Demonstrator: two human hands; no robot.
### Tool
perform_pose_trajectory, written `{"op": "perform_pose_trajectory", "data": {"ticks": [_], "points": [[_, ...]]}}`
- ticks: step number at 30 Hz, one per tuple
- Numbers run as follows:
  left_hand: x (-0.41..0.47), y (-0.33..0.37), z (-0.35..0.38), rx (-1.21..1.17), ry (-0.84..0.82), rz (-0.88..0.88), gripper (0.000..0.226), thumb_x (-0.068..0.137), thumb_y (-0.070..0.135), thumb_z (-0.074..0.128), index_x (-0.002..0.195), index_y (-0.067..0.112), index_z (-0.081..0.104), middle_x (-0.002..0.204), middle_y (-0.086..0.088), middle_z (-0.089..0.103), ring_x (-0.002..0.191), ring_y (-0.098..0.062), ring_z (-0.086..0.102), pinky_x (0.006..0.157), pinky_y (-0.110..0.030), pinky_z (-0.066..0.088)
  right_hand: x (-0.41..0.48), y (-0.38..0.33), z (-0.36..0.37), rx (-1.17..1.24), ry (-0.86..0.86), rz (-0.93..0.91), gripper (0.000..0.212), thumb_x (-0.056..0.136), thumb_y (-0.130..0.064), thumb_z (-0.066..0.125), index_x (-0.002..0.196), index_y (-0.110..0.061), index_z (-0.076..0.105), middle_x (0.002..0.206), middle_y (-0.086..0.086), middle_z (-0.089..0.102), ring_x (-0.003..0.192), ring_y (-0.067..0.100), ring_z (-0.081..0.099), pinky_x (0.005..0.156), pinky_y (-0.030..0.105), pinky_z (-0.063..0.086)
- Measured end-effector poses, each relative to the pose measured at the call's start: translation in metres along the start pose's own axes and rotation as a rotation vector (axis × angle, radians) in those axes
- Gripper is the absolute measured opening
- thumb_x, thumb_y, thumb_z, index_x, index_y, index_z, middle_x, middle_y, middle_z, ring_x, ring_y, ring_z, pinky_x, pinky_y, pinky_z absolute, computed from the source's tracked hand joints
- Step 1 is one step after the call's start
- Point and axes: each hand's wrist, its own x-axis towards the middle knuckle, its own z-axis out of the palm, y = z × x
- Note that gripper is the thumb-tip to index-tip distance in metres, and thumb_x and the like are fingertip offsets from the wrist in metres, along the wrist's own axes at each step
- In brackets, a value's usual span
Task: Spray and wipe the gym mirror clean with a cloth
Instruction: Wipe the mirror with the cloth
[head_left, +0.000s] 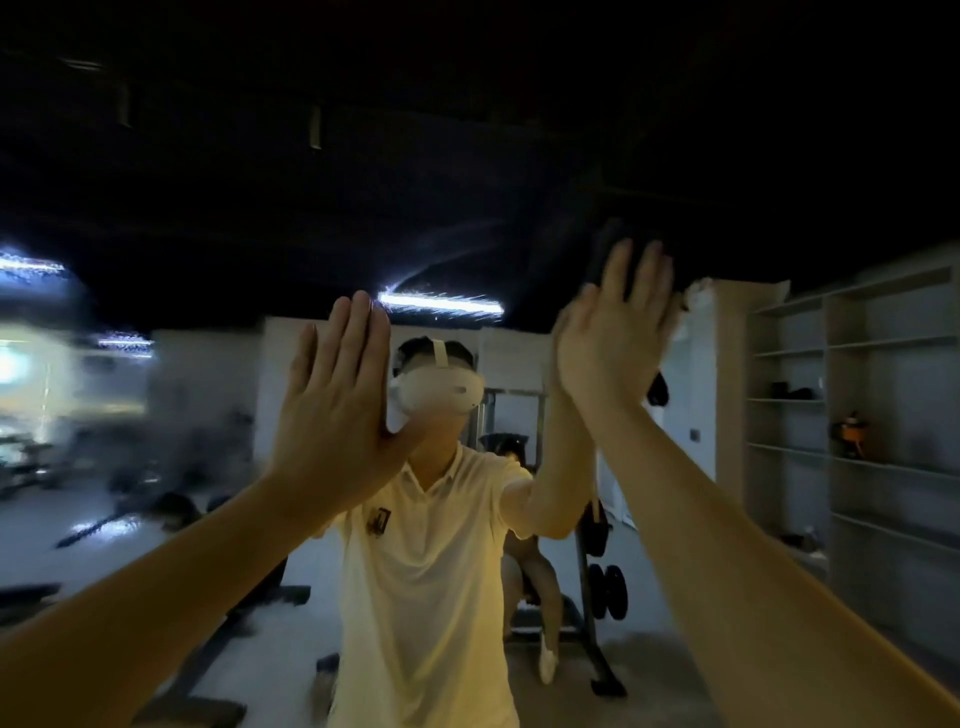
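The left hand (332, 410) lies flat and open on the mirror (156, 415). At two o'clock the right hand (613, 338), fingers straight, presses a white cloth (693, 304). The bare left palm could smear prints.

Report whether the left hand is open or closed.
Open: the left hand is raised flat before the mirror, fingers straight and together, holding nothing.

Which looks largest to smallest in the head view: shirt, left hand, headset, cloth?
Largest first: shirt, left hand, headset, cloth. The hand is nearest the camera and the cloth mostly hidden, so true sizes are unsure.
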Motion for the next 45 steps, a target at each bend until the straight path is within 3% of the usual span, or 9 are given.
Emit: {"op": "perform_pose_trajectory", "data": {"ticks": [5, 9, 13, 17, 21, 27, 30, 38, 45], "points": [[-0.005, -0.011, -0.009, -0.149, 0.072, 0.033, 0.089, 0.102, 0.066, 0.035, 0.163, 0.002, 0.024, 0.172, -0.017, 0.019, 0.161, -0.029, 0.013, 0.131, -0.043, 0.004, -0.024, -0.091, 0.005, 0.017, -0.066, -0.344, 0.06, 0.108, -0.039, 0.018, 0.165, -0.019, 0.018, 0.173, 0.012, 0.01, 0.16, 0.029, 0.005, 0.129, 0.05, 0.007], [-0.023, -0.022, -0.015, -0.357, 0.203, -0.044, 0.049, 0.094, 0.022, 0.066, 0.137, 0.003, 0.052, 0.154, -0.016, 0.045, 0.142, -0.033, 0.044, 0.118, -0.052, 0.036, -0.071, -0.116, 0.009, 0.155, -0.133, -0.656, 0.055, 0.109, -0.035, 0.024, 0.159, -0.014, 0.037, 0.168, 0.014, 0.027, 0.158, 0.029, 0.016, 0.128, 0.05, 0.012], [-0.038, -0.026, -0.004, -0.294, 0.194, 0.003, 0.057, 0.093, 0.017, 0.067, 0.144, -0.001, 0.05, 0.158, -0.018, 0.042, 0.148, -0.036, 0.039, 0.117, -0.06, 0.034, -0.091, -0.071, 0.006, 0.177, -0.209, -0.849, 0.051, 0.106, -0.029, 0.04, 0.154, -0.013, 0.045, 0.166, 0.012, 0.034, 0.157, 0.027, 0.022, 0.13, 0.047, 0.01], [-0.04, -0.01, 0.008, -0.145, 0.105, -0.012, 0.077, 0.104, 0.048, 0.042, 0.162, 0.0, 0.025, 0.172, -0.02, 0.017, 0.162, -0.032, 0.01, 0.129, -0.058, 0.015, -0.071, 0.001, -0.003, 0.061, -0.154, -0.633, 0.058, 0.1, -0.023, 0.044, 0.156, -0.013, 0.04, 0.167, 0.013, 0.029, 0.157, 0.031, 0.019, 0.129, 0.048, 0.008], [-0.038, 0.002, 0.015, -0.11, 0.096, -0.058, 0.089, 0.102, 0.058, 0.041, 0.164, 0.0, 0.016, 0.174, -0.02, 0.008, 0.162, -0.034, 0.002, 0.13, -0.056, 0.009, -0.053, 0.068, -0.013, 0.023, -0.074, -0.248, 0.057, 0.106, -0.028, 0.028, 0.161, -0.012, 0.03, 0.17, 0.013, 0.022, 0.158, 0.031, 0.015, 0.127, 0.053, 0.018], [-0.039, -0.008, 0.01, -0.117, 0.051, -0.011, 0.092, 0.102, 0.067, 0.032, 0.165, 0.002, 0.016, 0.174, -0.018, 0.007, 0.162, -0.032, 0.003, 0.131, -0.052, 0.007, -0.059, 0.033, -0.002, 0.09, 0.022, 0.057, 0.06, 0.103, -0.025, 0.024, 0.161, -0.009, 0.03, 0.169, 0.016, 0.022, 0.157, 0.033, 0.017, 0.127, 0.052, 0.016], [-0.044, -0.021, 0.003, -0.12, 0.031, 0.053, 0.085, 0.105, 0.064, 0.026, 0.163, 0.002, 0.025, 0.173, -0.018, 0.016, 0.161, -0.032, 0.009, 0.131, -0.053, 0.012, -0.074, -0.011, 0.0, 0.097, -0.014, -0.043, 0.061, 0.103, -0.028, 0.023, 0.161, -0.01, 0.029, 0.17, 0.017, 0.02, 0.158, 0.034, 0.014, 0.128, 0.053, 0.014], [-0.102, -0.076, -0.003, -0.165, 0.118, 0.013, 0.073, 0.098, 0.018, 0.057, 0.161, -0.004, 0.028, 0.171, -0.022, 0.02, 0.161, -0.035, 0.015, 0.129, -0.056, 0.016, -0.175, -0.139, 0.019, 0.19, -0.169, -0.531, 0.057, 0.106, -0.03, 0.046, 0.159, -0.011, 0.034, 0.169, 0.016, 0.021, 0.159, 0.032, 0.01, 0.13, 0.05, 0.007], [-0.13, -0.055, 0.006, -0.169, 0.022, 0.023, 0.083, 0.101, 0.038, 0.054, 0.162, -0.005, 0.019, 0.173, -0.023, 0.01, 0.162, -0.036, 0.007, 0.131, -0.055, 0.009, -0.213, -0.072, 0.01, 0.051, -0.226, -0.693, 0.058, 0.107, -0.03, 0.041, 0.161, -0.014, 0.03, 0.17, 0.014, 0.022, 0.159, 0.031, 0.014, 0.129, 0.049, 0.009]]}}
